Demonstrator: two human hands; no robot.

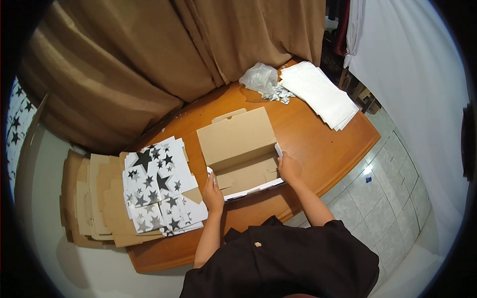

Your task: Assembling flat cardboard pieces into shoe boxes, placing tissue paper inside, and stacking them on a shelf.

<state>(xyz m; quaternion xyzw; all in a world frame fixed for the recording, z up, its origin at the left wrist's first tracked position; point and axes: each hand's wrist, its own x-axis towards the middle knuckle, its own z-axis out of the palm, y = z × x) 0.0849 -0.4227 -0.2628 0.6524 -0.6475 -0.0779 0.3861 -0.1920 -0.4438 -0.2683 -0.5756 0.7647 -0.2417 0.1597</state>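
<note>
In front of me on the wooden table stands a cardboard box (pixel 237 135), plain brown inside and white outside, its lid raised at the far side. Nothing shows inside it but two tabs near the front corners. My left hand (pixel 212 193) grips the box's left side wall, thumb at the top edge. At the opposite end, my right hand (pixel 289 168) holds the right side wall, fingers wrapped round its edge.
Left of the box lie flat cardboard blanks (pixel 102 198), some with a white star-printed face (pixel 158 181). At the far right are a stack of white sheets (pixel 318 92), a clear plastic bag (pixel 261 78) and small silvery packets (pixel 284 94). Brown curtains (pixel 134 54) hang behind the table.
</note>
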